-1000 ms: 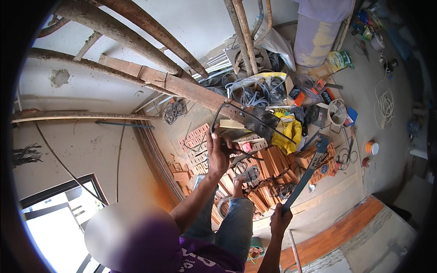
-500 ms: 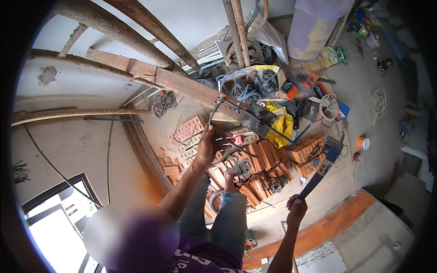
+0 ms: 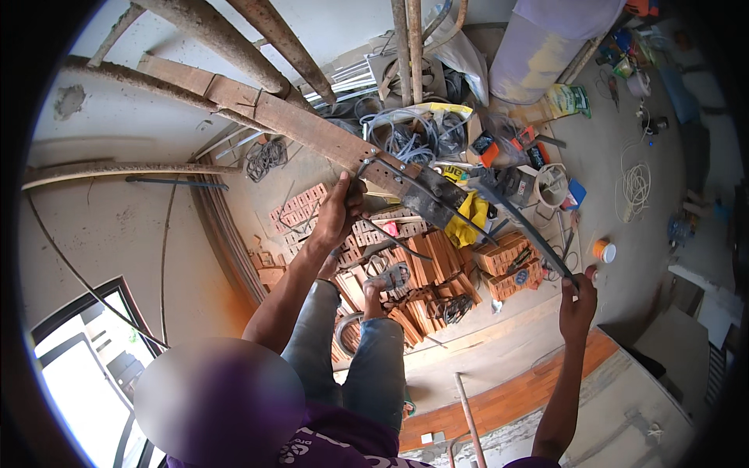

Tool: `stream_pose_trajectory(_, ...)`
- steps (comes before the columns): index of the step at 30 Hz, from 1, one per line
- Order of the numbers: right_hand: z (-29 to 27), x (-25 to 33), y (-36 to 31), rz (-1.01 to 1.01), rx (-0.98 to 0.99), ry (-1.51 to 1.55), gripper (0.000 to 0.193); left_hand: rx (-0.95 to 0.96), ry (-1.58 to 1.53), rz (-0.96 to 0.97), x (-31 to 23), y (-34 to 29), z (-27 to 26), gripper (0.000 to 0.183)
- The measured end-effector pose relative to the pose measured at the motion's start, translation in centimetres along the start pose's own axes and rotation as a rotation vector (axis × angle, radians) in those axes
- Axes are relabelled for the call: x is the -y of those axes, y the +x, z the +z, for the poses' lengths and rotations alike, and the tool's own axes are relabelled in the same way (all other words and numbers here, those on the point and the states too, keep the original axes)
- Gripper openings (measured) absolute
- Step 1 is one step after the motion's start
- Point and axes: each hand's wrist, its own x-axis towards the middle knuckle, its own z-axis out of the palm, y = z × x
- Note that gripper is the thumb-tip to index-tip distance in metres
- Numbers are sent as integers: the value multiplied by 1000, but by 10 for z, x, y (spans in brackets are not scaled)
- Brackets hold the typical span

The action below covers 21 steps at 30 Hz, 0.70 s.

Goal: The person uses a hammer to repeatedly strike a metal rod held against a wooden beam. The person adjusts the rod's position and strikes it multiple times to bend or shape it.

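Observation:
A wooden plank with bolts and a dark metal plate at its near end slants across the middle. Against its bolts lies a thin bent steel rod; one leg of it drops from the plank end, past my left hand. My left hand is closed round the rod beside the bolts. At the right, my right hand grips the lower end of a long dark metal bar tool. The bar's far end reaches up and left toward the metal plate, where motion blurs it.
Stacked red hollow bricks lie beneath the plank, by my feet. Rusty poles cross the upper left. Behind the plank sit a sack of clear hoses, a bucket and a yellow cloth. A paint can stands on the right floor.
My right hand has moved up and right, and the bar tool has swung so that its far end points left toward the plank. My left hand stays at the rod.

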Motion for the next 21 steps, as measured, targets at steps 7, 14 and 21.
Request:
stream_pose_trajectory(7, -14, -21, 75, -349, 130, -251, 24, -77, 241, 17, -6, -5, 15, 48)
stream_pose_trajectory(14, -14, -12, 164, -579, 273, -301, 27, -141, 211, 60, -1, -5, 15, 47)
stream_pose_trajectory(21, -4, 12, 249, -799, 316, -332, 32, -157, 203, 87, 7, 0, 13, 47)
